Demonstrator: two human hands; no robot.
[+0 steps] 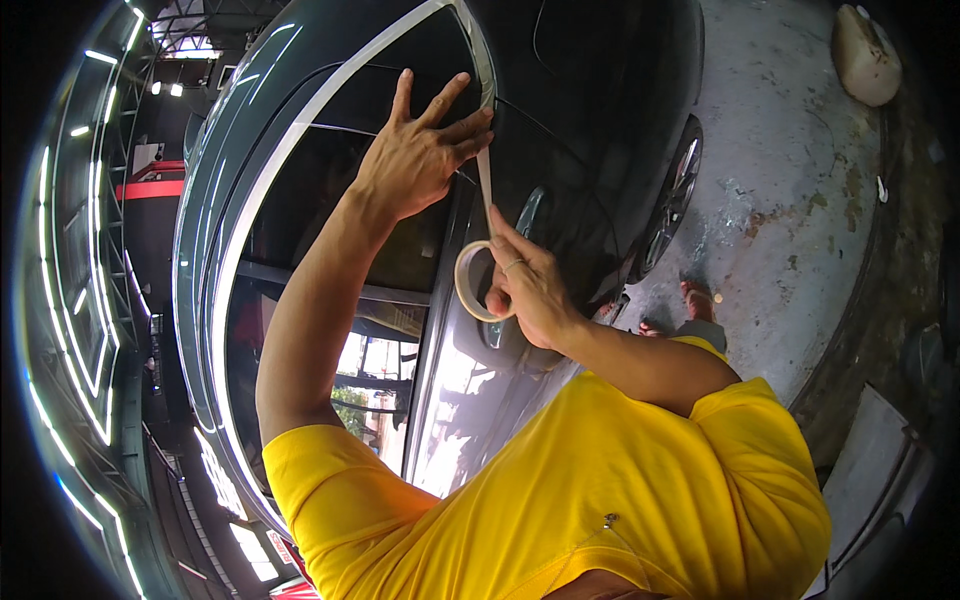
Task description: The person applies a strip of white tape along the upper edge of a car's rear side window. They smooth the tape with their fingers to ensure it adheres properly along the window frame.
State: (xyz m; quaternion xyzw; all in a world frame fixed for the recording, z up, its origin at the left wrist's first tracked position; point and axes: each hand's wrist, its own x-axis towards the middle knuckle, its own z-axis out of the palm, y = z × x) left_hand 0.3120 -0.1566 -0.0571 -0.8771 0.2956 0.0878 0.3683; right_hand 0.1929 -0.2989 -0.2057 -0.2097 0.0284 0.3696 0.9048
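Note:
My right hand (530,285) grips a roll of pale masking tape (465,280), with fingers through and around its ring. From the roll a narrow strip of tape (486,178) runs up to the edge of a dark car's side window. My left hand (420,150) lies spread on the window glass, its outer fingertips at the taped edge, and it holds nothing. More light-coloured tape (330,88) follows the curved upper window frame. The strip under the left fingertips is partly hidden.
The dark car body (590,90) fills the middle, with a door handle (530,215) beside the roll and a wheel (672,195) low on the right. A stained concrete floor (770,200) lies beyond, with a whitish rounded container (866,55) on it. Ceiling light strips (100,250) glow at left.

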